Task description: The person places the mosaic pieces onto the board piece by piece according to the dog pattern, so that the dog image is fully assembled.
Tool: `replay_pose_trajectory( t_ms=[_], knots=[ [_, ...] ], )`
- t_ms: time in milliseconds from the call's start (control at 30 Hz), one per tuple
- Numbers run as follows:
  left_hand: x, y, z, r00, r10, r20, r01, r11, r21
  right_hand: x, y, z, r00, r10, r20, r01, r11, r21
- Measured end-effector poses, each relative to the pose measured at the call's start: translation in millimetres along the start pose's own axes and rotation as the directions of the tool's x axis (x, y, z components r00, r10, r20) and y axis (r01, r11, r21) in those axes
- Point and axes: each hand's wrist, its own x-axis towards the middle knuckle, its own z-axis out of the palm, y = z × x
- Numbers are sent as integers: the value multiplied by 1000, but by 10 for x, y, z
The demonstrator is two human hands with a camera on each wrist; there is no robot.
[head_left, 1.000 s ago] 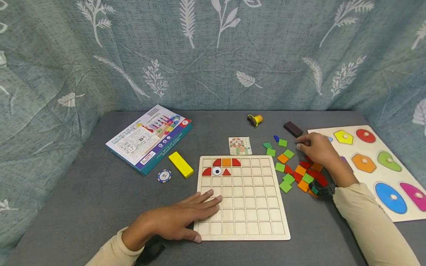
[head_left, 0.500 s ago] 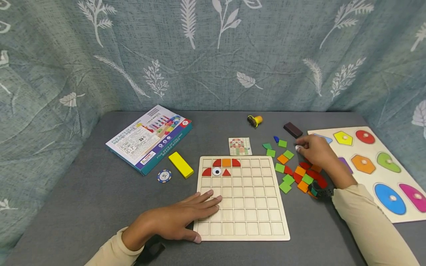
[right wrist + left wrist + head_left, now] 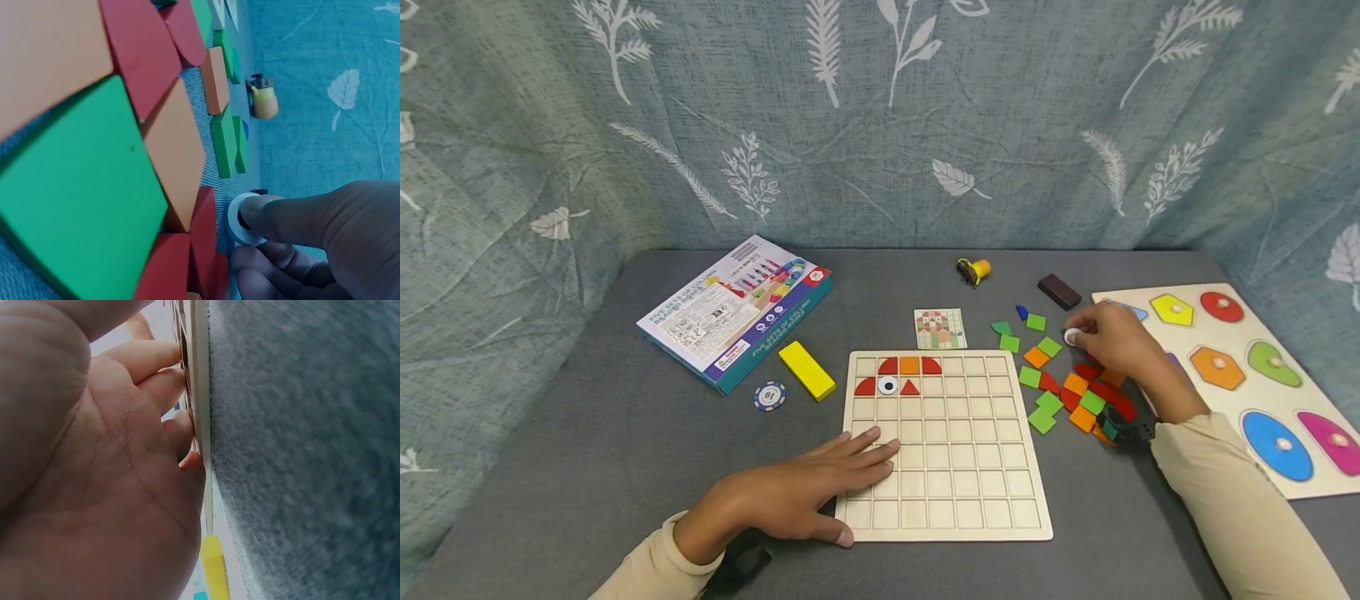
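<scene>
My left hand (image 3: 808, 492) lies with spread fingers on the lower left of the wooden grid board (image 3: 955, 483). In the left wrist view its fingertips touch the board's edge region. Near the top of the board sit several red pieces, an orange square (image 3: 910, 366) and a white eye disc (image 3: 887, 385) with a black centre. To the right of the board my right hand (image 3: 1116, 337) pinches another white eye disc (image 3: 233, 220) between thumb and fingers, beyond the pile of green squares (image 3: 1048, 403), orange squares and red pieces. The thumb covers part of that disc.
A small picture card (image 3: 940, 328) lies behind the board. Around stand a dark brown block (image 3: 1060, 292), a yellow block (image 3: 807, 371), a poker chip (image 3: 770, 396), a game box (image 3: 730, 317), a small yellow-orange object (image 3: 974, 271) and a knobbed shape puzzle (image 3: 1232, 408).
The white disc in my right hand shows more of its face now, as the fingers have shifted slightly. My left hand has stayed in place on the board.
</scene>
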Motion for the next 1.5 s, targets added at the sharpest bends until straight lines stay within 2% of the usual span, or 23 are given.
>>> replay_pose_trajectory(
  t_ms=[200, 533, 733, 1000, 1167, 1500],
  knots=[
    [3, -5, -1, 1000, -6, -4, 6, 1000, 3, -10, -4, -4, 1000, 24, -16, -23, 1000, 12],
    [2, -13, -17, 1000, 24, -19, -23, 1000, 16, -38, -120, -52, 998, -64, -16, 65, 996, 61],
    [4, -10, -5, 1000, 13, -15, -13, 1000, 15, -67, -242, -21, 995, -95, -12, 95, 991, 99],
    [-2, -20, 23, 1000, 6, -19, -5, 1000, 20, -113, -422, 2, 997, -56, -45, 62, 989, 133],
    [-3, -27, 28, 1000, -2, -23, 3, 1000, 14, -103, -476, 24, 996, -74, -59, 82, 986, 146],
    [-10, -19, 21, 1000, 5, -30, -5, 1000, 11, -67, -616, 158, 985, -170, 22, 163, 967, 198]
  ],
)
